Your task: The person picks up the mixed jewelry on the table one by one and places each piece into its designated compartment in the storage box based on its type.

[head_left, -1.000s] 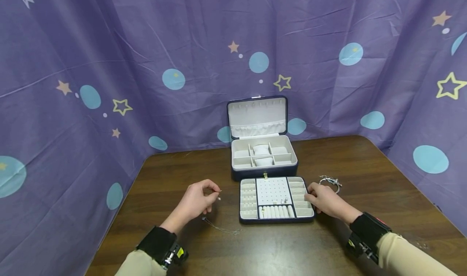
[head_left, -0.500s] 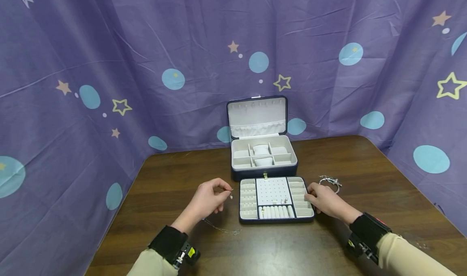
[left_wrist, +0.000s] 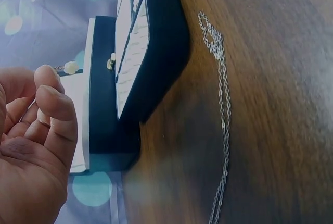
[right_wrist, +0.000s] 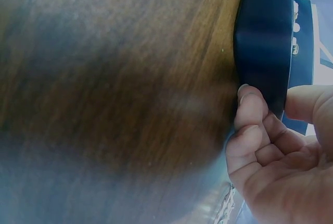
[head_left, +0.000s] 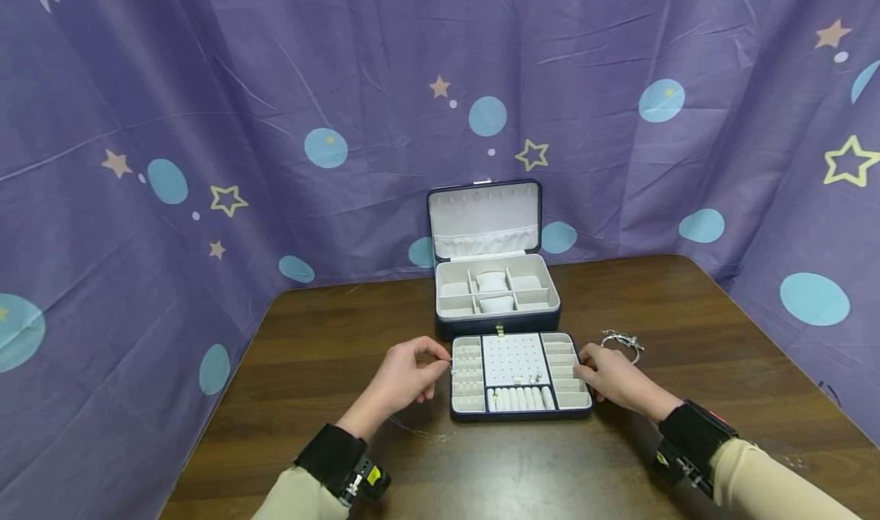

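Note:
My left hand point(head_left: 407, 373) pinches a small earring between thumb and forefinger, at the left edge of the jewelry tray point(head_left: 519, 416). In the left wrist view the earring point(left_wrist: 71, 67) shows a white flower-like piece and a thin hook. With thumb on top and fingers along the outer side, my right hand point(head_left: 617, 376) grips the tray's right edge. The tray has side compartments, a perforated white panel point(head_left: 512, 356) with small earrings near its lower right, and a row of ring rolls. A thin silver chain necklace point(left_wrist: 225, 104) lies on the table below my left hand.
Behind the tray stands the dark blue jewelry box point(head_left: 498, 327), its lid point(head_left: 486, 218) raised and small white cushions inside. Silver bracelets point(head_left: 622, 341) lie right of the tray. A purple curtain point(head_left: 385, 62) hangs behind the wooden table point(head_left: 330, 321).
My left hand has moved right with the earring, from the table left of the tray to the tray's left edge. The right hand has kept its hold on the tray.

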`<control>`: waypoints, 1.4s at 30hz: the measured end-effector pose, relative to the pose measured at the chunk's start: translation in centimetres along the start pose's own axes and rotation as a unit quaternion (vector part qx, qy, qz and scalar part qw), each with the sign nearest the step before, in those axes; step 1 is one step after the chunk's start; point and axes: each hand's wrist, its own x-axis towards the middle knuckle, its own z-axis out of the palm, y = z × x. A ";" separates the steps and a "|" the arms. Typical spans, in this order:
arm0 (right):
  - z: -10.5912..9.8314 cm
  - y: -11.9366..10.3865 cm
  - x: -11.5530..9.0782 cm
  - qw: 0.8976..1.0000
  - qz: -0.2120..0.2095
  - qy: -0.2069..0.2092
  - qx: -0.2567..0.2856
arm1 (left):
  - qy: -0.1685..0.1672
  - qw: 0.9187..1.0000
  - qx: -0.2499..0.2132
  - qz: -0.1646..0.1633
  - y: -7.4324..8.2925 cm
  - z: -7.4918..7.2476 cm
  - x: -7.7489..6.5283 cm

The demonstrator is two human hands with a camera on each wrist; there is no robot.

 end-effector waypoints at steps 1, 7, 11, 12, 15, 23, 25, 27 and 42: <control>0.0 0.0 0.0 1.000 0.000 0.000 0.000 | -0.001 1.000 -0.001 0.001 0.1 0.1 0.0; 0.0 0.0 0.0 1.000 0.005 0.001 -0.002 | -0.013 1.000 -0.007 0.009 0.5 0.7 0.2; 0.0 0.0 -0.1 1.000 0.004 0.001 0.000 | -0.019 1.000 -0.004 0.013 0.7 1.2 0.5; 0.0 -0.1 -0.1 1.000 0.003 0.001 0.000 | -0.020 1.000 -0.002 0.014 0.7 1.4 0.5; 0.0 -0.1 -0.1 1.000 0.002 0.000 0.000 | -0.023 1.000 -0.001 0.016 0.8 1.7 0.6; 0.0 -0.2 -0.1 1.000 0.015 -0.004 0.001 | -0.029 0.999 0.011 0.039 0.7 2.5 1.0; 0.0 -0.3 -0.1 1.000 0.017 -0.004 0.002 | -0.031 0.998 0.016 0.043 0.8 2.7 1.1; 0.0 -0.3 -0.1 1.000 0.016 -0.003 0.002 | -0.034 0.998 0.020 0.041 0.8 3.0 1.2; -0.1 -0.2 0.1 1.000 0.018 -0.008 0.004 | -0.059 0.997 0.038 0.024 1.1 4.9 2.0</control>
